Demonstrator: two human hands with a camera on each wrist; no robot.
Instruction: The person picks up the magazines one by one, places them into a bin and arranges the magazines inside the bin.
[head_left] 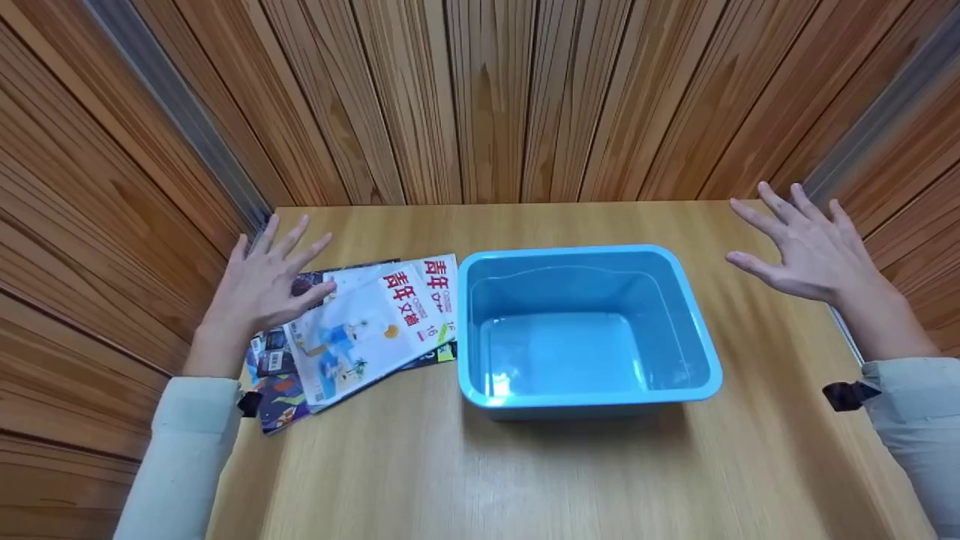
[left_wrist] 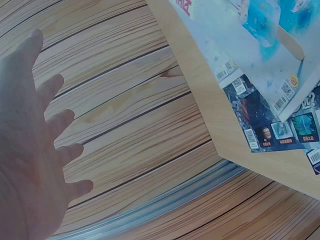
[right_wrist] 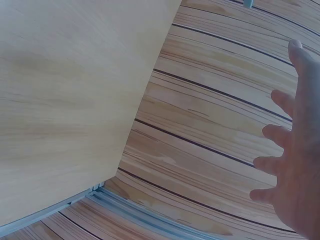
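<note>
My left hand [head_left: 266, 281] hovers with fingers spread over the left end of a fanned pile of magazines [head_left: 371, 330], holding nothing. The top magazine [left_wrist: 260, 45] has a white and blue cover with red characters; darker ones [left_wrist: 272, 127] stick out beneath it. An empty light blue plastic tub [head_left: 585, 330] stands in the middle of the wooden table [head_left: 525, 480], just right of the magazines. My right hand [head_left: 806, 247] is raised with fingers spread near the table's far right corner, well clear of the tub and empty. Each wrist view shows its open palm, left [left_wrist: 30, 160] and right [right_wrist: 300, 165], against the wall.
Wood-panelled walls [head_left: 487, 97] close in the table at the back and on both sides, with grey metal strips [head_left: 187, 120] at the corners. Bare tabletop lies in front of the tub and to its right.
</note>
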